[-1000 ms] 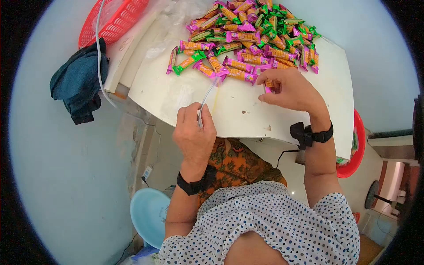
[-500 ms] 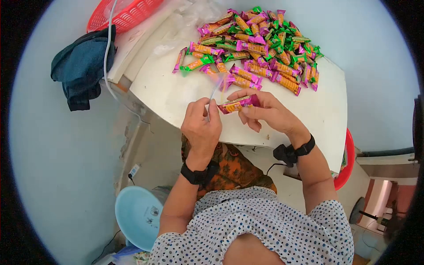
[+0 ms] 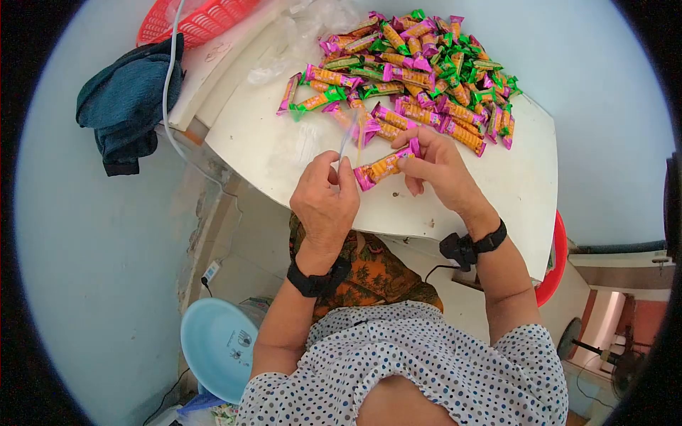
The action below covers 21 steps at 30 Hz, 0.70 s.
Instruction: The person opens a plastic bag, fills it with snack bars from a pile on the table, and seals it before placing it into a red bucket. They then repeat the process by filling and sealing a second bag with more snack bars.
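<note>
My left hand (image 3: 323,195) pinches the edge of a clear plastic bag (image 3: 303,145) between thumb and fingers. The bag lies on the white table (image 3: 490,192) and has a bluish strip and a yellowish strip near its edge. In my right hand (image 3: 442,170) is a wrapped snack bar (image 3: 382,169) with pink ends and an orange middle, held by its right end. Its left end is close beside my left fingertips. Beyond both hands, a heap of similar pink and green wrapped snack bars (image 3: 419,77) covers the far part of the table.
Crumpled clear plastic (image 3: 284,46) lies at the back left, near a red basket (image 3: 206,32). A dark cloth (image 3: 128,99) and a white cable (image 3: 168,92) hang at the left. Below are a light-blue bucket (image 3: 213,348) and a red tub (image 3: 558,263) beside the table.
My right hand has turned the snack bar, so its front now faces up and its right end is tilted higher. My left hand keeps its pinch on the bag. The view has shifted slightly.
</note>
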Available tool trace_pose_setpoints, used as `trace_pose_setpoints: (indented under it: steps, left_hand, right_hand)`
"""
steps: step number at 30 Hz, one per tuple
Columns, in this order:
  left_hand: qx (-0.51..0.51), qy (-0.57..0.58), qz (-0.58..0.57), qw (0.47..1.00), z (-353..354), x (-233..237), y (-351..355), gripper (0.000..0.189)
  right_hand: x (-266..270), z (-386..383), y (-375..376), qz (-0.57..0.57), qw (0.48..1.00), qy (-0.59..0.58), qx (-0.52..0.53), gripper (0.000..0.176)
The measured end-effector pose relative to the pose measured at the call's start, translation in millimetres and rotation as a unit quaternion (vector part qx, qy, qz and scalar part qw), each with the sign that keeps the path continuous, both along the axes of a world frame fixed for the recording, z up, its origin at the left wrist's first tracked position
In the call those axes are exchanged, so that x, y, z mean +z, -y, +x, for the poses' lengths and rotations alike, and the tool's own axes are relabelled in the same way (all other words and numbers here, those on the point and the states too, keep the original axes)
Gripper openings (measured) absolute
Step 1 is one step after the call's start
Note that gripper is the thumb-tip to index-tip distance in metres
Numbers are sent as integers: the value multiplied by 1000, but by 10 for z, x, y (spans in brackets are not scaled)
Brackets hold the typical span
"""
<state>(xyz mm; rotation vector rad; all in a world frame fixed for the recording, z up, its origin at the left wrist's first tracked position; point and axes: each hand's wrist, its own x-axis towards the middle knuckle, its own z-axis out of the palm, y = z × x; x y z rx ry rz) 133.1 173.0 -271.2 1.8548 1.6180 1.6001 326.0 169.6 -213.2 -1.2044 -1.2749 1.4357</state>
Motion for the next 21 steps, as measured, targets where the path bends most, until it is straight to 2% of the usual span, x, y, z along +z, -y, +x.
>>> trace_pose_setpoints:
  steps: [9, 12, 15, 21]
  left_hand:
    - [-7, 6, -4, 1000, 17, -1, -31, 10]
    - [-6, -7, -8, 1000, 17, -23, -21, 11]
    - [-8, -13, -8, 1000, 17, -15, -8, 11]
    - [-21, 28, -8, 999, 19, -35, 18, 13]
  right_hand:
    - [14, 11, -4, -11, 999, -34, -39, 26]
    - [-10, -12, 11, -17, 998, -66, -7, 30]
    - [-12, -88, 28, -11, 999, -29, 27, 31]
    - [-69, -200, 9, -2, 999, -25, 27, 28]
